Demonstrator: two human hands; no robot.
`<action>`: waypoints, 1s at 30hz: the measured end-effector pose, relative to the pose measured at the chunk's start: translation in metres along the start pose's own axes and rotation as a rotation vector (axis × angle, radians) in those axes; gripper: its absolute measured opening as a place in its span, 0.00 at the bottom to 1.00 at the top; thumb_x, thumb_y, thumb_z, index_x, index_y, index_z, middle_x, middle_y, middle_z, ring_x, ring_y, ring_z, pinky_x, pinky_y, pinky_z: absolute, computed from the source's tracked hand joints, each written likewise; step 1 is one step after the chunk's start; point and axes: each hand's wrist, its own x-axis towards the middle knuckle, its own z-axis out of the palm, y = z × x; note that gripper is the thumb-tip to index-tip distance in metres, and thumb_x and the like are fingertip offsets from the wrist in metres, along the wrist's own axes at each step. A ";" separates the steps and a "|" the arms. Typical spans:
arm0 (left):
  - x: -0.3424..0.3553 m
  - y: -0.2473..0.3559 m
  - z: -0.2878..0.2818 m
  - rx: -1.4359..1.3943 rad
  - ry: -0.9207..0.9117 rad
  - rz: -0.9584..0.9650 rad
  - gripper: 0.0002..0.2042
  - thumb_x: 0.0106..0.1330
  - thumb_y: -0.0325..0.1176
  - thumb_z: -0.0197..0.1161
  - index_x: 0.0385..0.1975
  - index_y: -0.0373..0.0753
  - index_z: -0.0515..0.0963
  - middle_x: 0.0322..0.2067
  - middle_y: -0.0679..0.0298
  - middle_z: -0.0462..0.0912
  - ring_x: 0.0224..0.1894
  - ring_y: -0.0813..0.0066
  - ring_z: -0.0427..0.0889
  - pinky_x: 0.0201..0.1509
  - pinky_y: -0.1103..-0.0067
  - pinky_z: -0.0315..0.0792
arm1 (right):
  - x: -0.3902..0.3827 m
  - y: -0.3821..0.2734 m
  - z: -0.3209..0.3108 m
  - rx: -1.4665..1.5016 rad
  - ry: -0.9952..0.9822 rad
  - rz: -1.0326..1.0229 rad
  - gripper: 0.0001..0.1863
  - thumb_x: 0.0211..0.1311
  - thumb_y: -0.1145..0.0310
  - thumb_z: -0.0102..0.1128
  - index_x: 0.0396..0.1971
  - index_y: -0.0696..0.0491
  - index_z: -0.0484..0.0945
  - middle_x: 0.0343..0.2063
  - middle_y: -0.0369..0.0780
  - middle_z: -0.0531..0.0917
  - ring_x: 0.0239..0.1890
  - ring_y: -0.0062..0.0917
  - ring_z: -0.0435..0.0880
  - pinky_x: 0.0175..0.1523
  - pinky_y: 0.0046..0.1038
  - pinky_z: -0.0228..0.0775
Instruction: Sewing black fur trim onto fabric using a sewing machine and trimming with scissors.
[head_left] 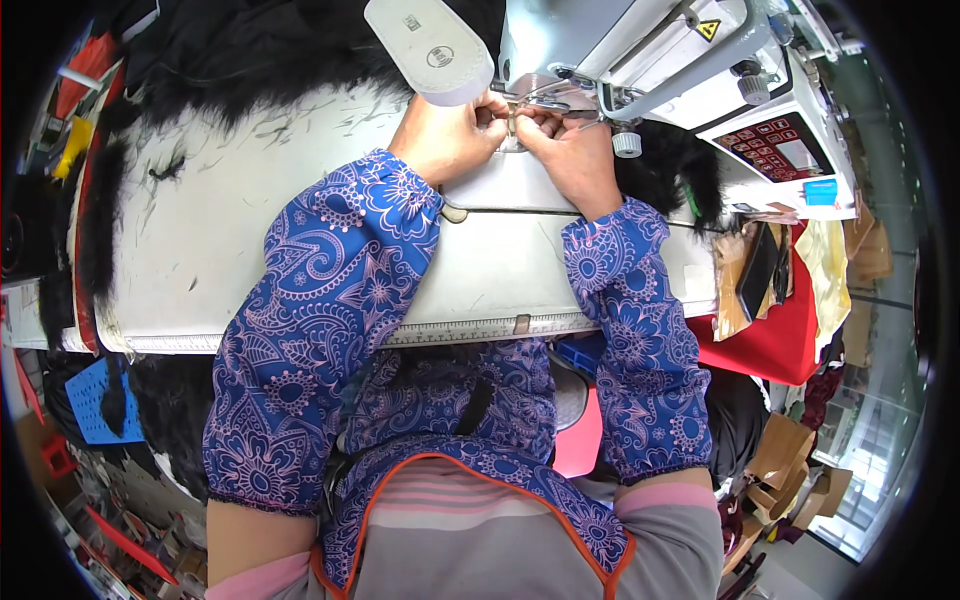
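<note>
A white sewing machine [590, 40] stands at the top, right of centre. Both hands meet under its head, close around the presser foot area. My left hand [448, 138] has thumb and fingers pinched together just left of the needle area. Opposite it, my right hand [575, 160] is closed too, its thumb and fingertips almost touching the left ones. Whatever sits between the fingertips is too small to make out. A pale, rounded lamp-like arm [435, 50] hangs over my left hand and partly covers it. Patterned blue sleeve covers reach both wrists.
Black furry material [270, 50] lies across the back of the white table [200, 240], with loose fibres scattered about. More black fur [680, 165] is right of my right hand. A ruler strip [480, 328] runs along the front edge. The control panel [770, 145] and red cloth [775, 330] are rightward.
</note>
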 end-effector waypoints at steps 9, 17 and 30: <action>-0.024 -0.011 -0.022 -0.105 -0.002 0.258 0.05 0.50 0.24 0.65 0.28 0.34 0.82 0.31 0.60 0.81 0.31 0.73 0.80 0.36 0.81 0.74 | -0.006 0.020 -0.016 0.861 0.174 0.230 0.10 0.59 0.70 0.56 0.36 0.61 0.78 0.30 0.36 0.80 0.32 0.18 0.77 0.33 0.18 0.65; -0.035 -0.014 -0.034 0.112 -0.048 0.434 0.06 0.53 0.31 0.63 0.30 0.39 0.82 0.29 0.62 0.78 0.32 0.65 0.78 0.37 0.73 0.73 | -0.014 0.013 -0.013 -0.152 -0.006 -0.201 0.09 0.60 0.70 0.58 0.33 0.61 0.78 0.24 0.35 0.79 0.24 0.16 0.75 0.31 0.19 0.65; -0.015 -0.014 -0.023 0.392 0.363 0.462 0.12 0.51 0.29 0.65 0.36 0.38 0.80 0.36 0.58 0.76 0.43 0.60 0.74 0.50 0.68 0.68 | 0.019 0.044 -0.051 -0.770 0.272 -0.285 0.11 0.49 0.65 0.60 0.32 0.54 0.81 0.31 0.46 0.82 0.35 0.42 0.81 0.38 0.38 0.72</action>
